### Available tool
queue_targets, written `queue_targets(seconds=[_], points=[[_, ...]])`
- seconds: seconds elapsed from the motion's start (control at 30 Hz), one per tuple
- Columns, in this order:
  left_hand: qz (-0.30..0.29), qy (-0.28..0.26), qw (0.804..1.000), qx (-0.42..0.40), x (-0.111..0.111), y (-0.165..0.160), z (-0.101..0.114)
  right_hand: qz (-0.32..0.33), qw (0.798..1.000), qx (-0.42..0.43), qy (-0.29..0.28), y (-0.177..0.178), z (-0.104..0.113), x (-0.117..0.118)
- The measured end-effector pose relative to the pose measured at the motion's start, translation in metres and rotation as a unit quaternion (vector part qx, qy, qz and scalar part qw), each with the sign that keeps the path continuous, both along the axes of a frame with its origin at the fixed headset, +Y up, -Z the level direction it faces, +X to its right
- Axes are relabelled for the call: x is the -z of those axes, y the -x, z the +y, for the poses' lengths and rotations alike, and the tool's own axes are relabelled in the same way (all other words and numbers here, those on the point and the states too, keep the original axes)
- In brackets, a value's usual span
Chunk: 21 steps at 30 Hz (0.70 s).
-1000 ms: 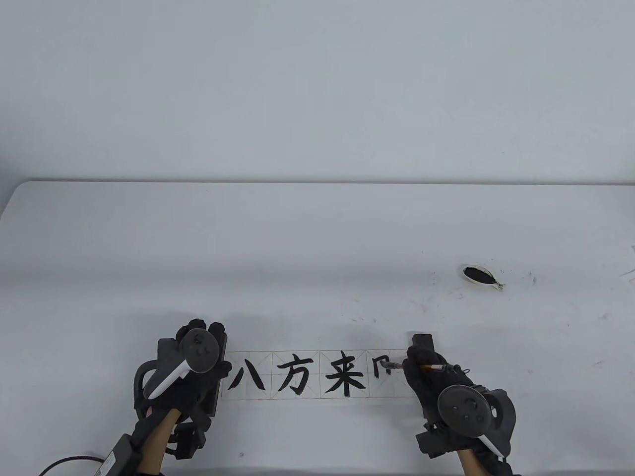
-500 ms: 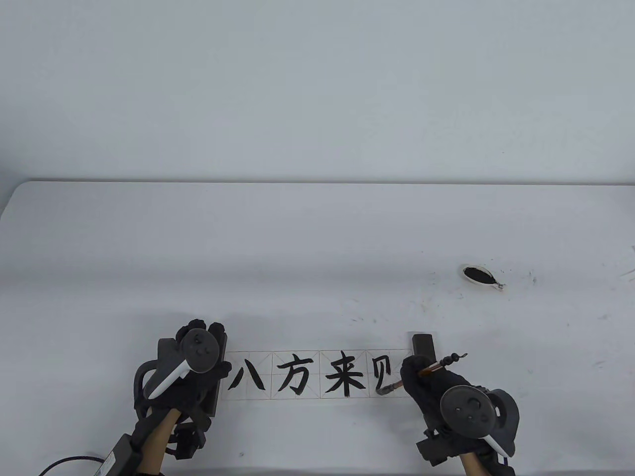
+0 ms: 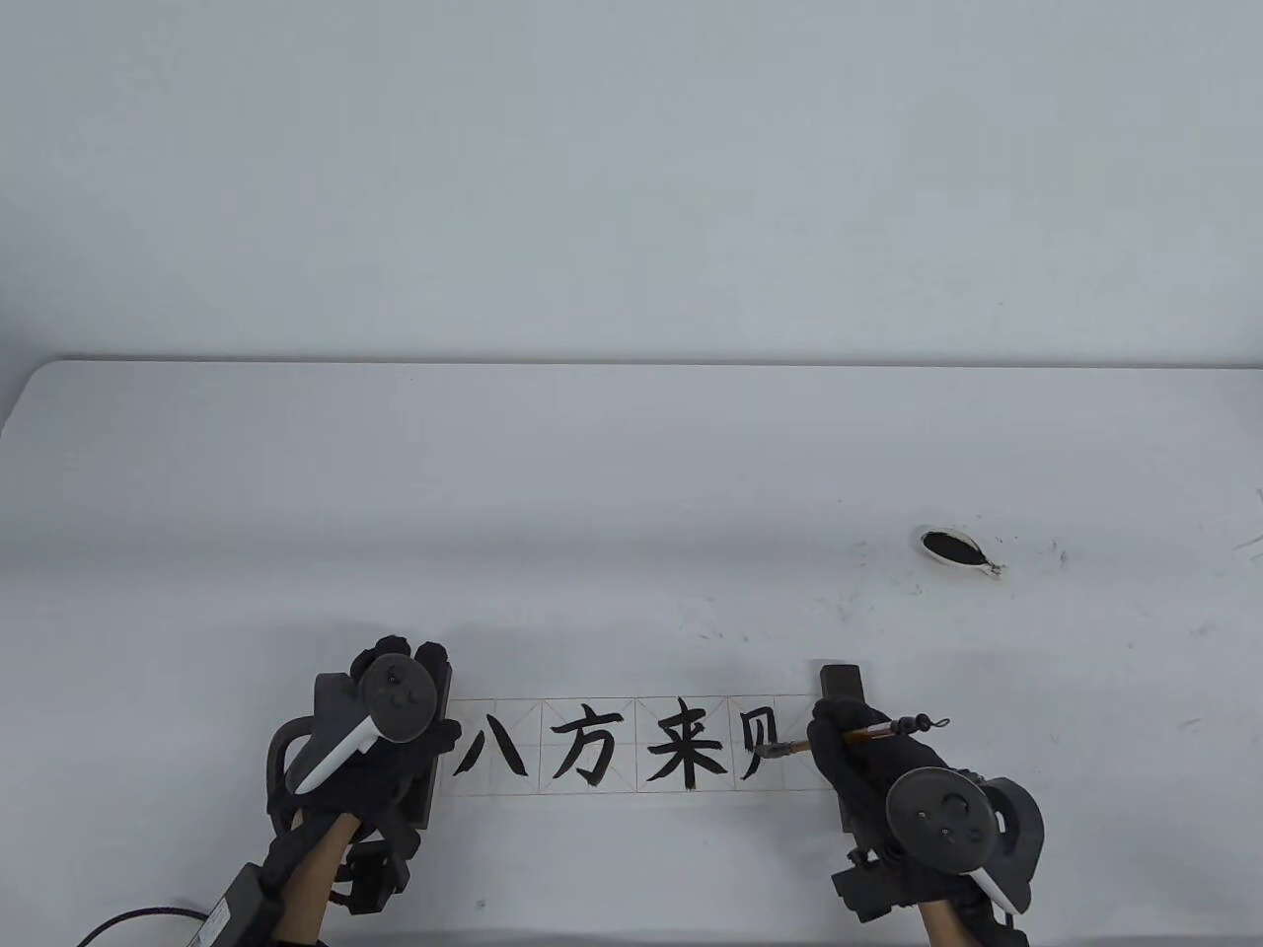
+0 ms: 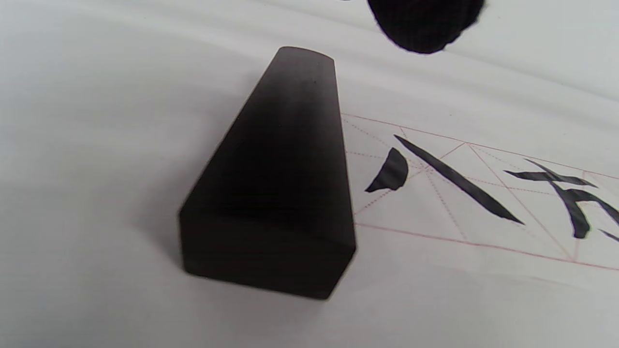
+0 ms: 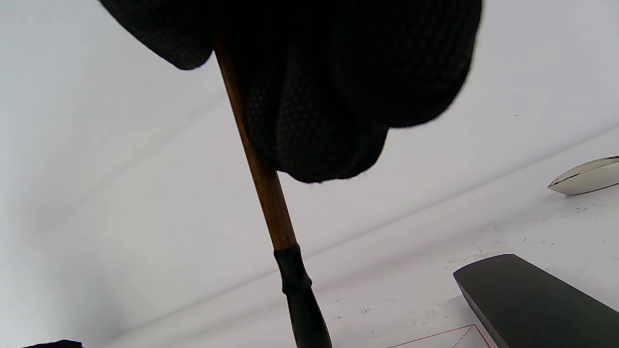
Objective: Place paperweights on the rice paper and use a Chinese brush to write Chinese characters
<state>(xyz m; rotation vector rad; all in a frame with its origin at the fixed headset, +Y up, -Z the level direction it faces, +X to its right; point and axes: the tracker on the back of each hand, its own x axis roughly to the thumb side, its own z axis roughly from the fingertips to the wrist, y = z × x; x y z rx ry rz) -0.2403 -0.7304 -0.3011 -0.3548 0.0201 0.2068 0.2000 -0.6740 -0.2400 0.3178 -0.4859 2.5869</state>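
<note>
Writing the fourth character: the right hand [image 3: 868,764], at the lower right of the table view, has its fingers curled round the brush [image 3: 856,736], whose tip meets the rice paper [image 3: 636,747] in the last grid cell. The paper strip lies low in the frame, near the table's front edge. Three characters stand complete in the cells to the left; the fourth shows several strokes and, as a judgement, may still lack a component, so writing is near its end. Both paperweights are placed: the left paperweight [image 4: 275,183] lies across the strip's left end under the left hand [image 3: 380,750], whose finger posture cannot be told; the right paperweight [image 3: 842,683] lies across the right end, partly hidden by the writing hand. An ink dish [image 3: 955,548] sits well apart toward the right of the table [image 3: 631,473], amid ink specks. The right paperweight, just beside the brush, limits room for rightward strokes.
</note>
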Motion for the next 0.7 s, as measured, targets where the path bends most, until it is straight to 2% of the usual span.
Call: queue_targets(seconds=[0.3, 0.53, 0.7], points=[[0.0, 0.001, 1.0, 0.0, 0.0, 0.0, 0.0, -0.017, 0.999, -0.043, 0.002, -0.001, 0.001, 0.0], [0.0, 0.001, 1.0, 0.0, 0.0, 0.0, 0.0, -0.044, 0.999, 0.002, -0.024, -0.012, 0.004, -0.001], [-0.002, 0.002, 1.0, 0.001, 0.0, -0.001, 0.0, -0.047, 0.999, -0.01, -0.003, -0.013, 0.001, 0.002]])
